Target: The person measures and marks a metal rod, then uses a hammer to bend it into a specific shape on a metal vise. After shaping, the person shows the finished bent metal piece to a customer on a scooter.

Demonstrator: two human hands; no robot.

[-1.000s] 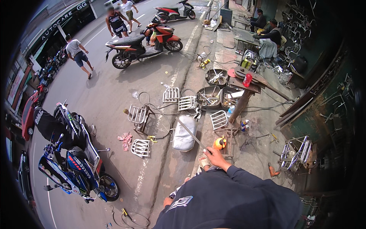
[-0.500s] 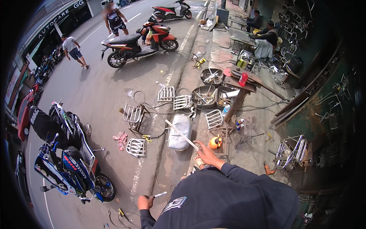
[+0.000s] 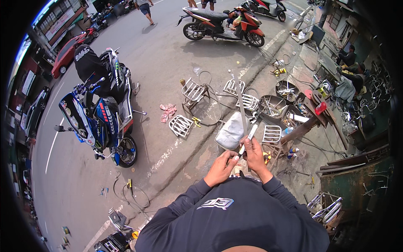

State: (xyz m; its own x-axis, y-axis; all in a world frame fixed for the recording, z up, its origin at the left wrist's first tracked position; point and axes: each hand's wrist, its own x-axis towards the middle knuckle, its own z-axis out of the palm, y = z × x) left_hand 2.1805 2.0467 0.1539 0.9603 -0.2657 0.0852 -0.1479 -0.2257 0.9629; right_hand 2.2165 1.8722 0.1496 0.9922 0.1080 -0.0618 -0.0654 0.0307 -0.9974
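My left hand [image 3: 222,169] is closed, its fingertips at the dark lower end of a white marker [image 3: 251,133]. Right beside it, my right hand [image 3: 254,156] grips a long flat metal bar [image 3: 241,101] that points up and away from me. The marker slants across in front of the right fingers; whether they also pinch it, I cannot tell. Beyond the hands sits a grey covered stool or cushion [image 3: 230,131], partly behind the bar. A silver tubular rack [image 3: 272,134] lies to the right of the hands.
More racks [image 3: 180,126] lie on the road among cables. Black bins [image 3: 272,105] hold metal pieces. A blue motorcycle [image 3: 105,113] stands left, a red-black scooter [image 3: 222,25] ahead with a person crouching by it. Two people [image 3: 354,77] sit far right. A post-mounted bench [image 3: 308,122] stands right.
My left hand has come up from the lower left with the marker to meet my right hand. The bar now points more straight ahead. The view has swung left and downward.
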